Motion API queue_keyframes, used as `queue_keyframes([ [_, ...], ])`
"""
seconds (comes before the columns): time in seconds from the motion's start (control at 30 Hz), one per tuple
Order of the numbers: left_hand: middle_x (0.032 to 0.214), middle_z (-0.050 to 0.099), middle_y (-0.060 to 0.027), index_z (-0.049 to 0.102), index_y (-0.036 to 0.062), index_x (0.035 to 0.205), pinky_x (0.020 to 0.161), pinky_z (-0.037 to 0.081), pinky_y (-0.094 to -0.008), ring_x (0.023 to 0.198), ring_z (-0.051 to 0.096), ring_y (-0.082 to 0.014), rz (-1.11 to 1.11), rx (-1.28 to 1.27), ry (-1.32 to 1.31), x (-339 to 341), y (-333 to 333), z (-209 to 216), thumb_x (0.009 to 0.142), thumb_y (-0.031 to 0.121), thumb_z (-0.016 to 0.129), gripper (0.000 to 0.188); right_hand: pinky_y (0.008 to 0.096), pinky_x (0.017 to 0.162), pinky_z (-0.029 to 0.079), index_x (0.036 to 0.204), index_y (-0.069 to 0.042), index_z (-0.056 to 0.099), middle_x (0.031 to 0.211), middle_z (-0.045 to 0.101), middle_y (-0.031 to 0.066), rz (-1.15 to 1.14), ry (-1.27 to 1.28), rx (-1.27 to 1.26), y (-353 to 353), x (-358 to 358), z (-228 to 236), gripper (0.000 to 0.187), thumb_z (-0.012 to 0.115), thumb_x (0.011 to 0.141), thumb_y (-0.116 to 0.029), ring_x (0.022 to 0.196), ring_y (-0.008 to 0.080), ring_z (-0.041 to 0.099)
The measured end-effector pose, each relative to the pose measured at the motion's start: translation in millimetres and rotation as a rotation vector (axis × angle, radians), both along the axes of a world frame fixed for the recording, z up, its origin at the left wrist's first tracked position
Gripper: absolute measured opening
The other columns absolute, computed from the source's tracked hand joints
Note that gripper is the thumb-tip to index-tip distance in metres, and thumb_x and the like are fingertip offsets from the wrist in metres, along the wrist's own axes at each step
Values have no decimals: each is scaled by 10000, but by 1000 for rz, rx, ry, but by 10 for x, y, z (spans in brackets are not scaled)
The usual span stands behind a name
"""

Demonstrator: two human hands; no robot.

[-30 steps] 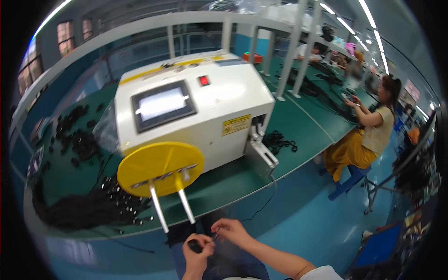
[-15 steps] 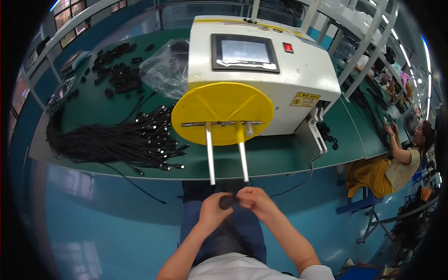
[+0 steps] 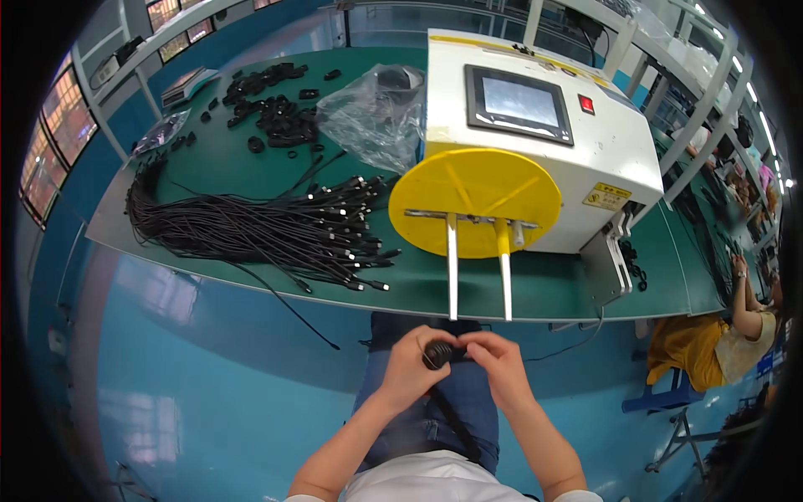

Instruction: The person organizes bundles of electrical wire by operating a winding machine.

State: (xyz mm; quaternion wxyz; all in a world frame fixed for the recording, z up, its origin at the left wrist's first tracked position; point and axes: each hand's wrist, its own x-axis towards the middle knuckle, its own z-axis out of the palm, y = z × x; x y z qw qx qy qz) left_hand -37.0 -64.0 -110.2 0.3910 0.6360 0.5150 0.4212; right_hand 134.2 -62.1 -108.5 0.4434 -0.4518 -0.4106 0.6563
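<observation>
Probably light and springy, the black cable bundle [image 3: 437,356] was off the worktop's [image 3: 548,280] front edge, wrapped in the left hand [image 3: 407,368]. Right hand's [image 3: 499,361] fingertips bunched beside it, grasp unclear; best hold seemed round its middle.

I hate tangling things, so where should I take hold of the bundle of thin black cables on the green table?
Probably around the gathered left part of the thin black cable bundle, from the front side of the green table: the strands bunch there near the edge, while the pale-tipped plugs fan out at the right.
</observation>
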Motion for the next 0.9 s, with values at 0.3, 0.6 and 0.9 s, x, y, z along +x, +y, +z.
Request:
queue_keyframes([
  [0.3,860,626,-66,628,30,931,719,476,-279,757,604,-194,-26,-8,-177,25,48,137,613,2,683,324,247,827,425,968,9,658,995,596,55,200,-9,35,93,-97,352,172,601,806,5,891,136,555],
  [0.6,1024,605,-68,591,29,1091,795,487,-284,889,590,-158,-64,-41,-99,55,24,219,619,-22,722,492,271,805,454,955,5,672,920,631,57,264,-6,-27,27,-123,312,177,642,781,7,881,143,584],
  [0.9,1230,520,-103,486,-23,1271,882,469,-290,1078,539,-169,-548,-400,-792,-207,129,195,813,8,619,478,246,713,463,889,7,652,899,639,91,25,301,-90,43,40,337,116,598,788,31,801,129,572],
])
